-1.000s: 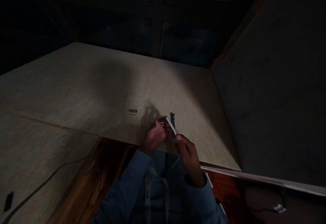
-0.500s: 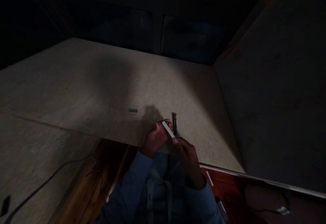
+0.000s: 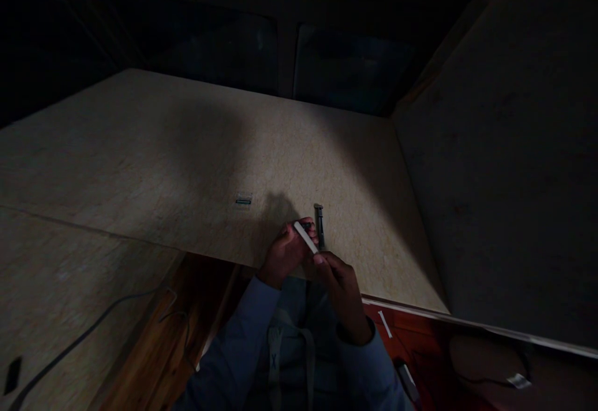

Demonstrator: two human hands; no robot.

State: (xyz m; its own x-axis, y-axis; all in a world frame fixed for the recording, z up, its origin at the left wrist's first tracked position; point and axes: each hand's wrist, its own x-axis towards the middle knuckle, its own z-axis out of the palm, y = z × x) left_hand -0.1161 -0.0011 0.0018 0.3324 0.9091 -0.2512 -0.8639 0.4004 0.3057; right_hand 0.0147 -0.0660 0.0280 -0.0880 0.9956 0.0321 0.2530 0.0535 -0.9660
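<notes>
Both my hands meet over the near edge of a light speckled board (image 3: 187, 149). My right hand (image 3: 341, 283) pinches the lower end of a slim white stick (image 3: 305, 237), which points up and to the left. My left hand (image 3: 287, 252) is closed around a small dark part at the stick's upper end; I cannot make out what that part is. A short dark metal piece (image 3: 319, 226) lies on the board just right of my fingers. A small dark clip-like piece (image 3: 243, 200) lies further left on the board.
The scene is very dim. A second board (image 3: 504, 180) rises at the right. A dark cable (image 3: 93, 327) runs over a lower board at the left, with a small black object (image 3: 12, 375) near the corner. Reddish wood shows below, with a white tag (image 3: 516, 380) at the right.
The white stick has shifted slightly left and down with my hands, its tip now over my left fingers. The camera has tilted a little. The pieces on the board have not moved.
</notes>
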